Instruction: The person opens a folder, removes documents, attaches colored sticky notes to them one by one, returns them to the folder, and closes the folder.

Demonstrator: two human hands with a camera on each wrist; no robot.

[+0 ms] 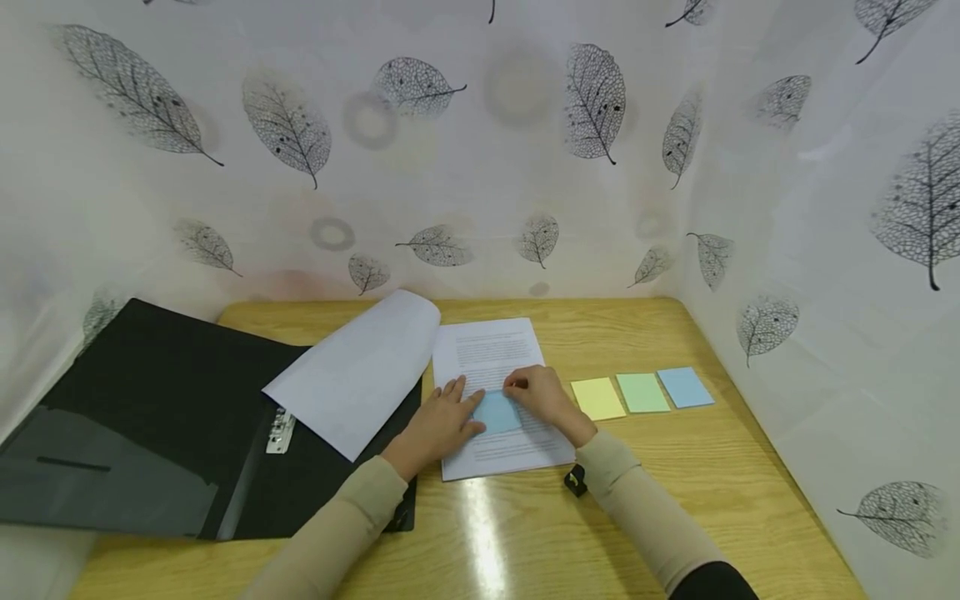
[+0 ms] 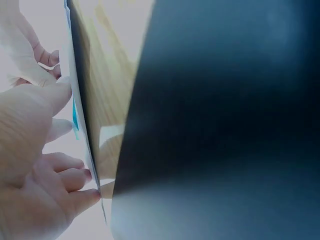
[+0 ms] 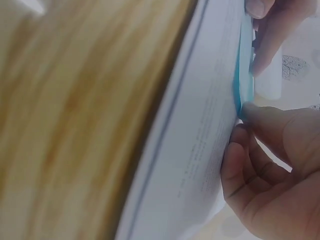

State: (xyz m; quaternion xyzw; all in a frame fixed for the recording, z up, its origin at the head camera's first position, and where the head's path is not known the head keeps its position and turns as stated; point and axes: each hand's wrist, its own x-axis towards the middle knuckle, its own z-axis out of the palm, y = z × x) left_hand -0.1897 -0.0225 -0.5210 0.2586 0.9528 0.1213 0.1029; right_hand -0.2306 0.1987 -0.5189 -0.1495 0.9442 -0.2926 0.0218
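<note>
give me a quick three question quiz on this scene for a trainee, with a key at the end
1. Multiple choice: in the row of three notes on the table, which colour is in the middle?
a) yellow
b) green
c) blue

2. True or false: the open black folder lies to the right of the printed pages.

3. Short answer: which hand pinches the blue note on the page?

Key:
1. b
2. False; the folder lies to their left.
3. The right hand; the left hand has its fingers at the note's other side.
</note>
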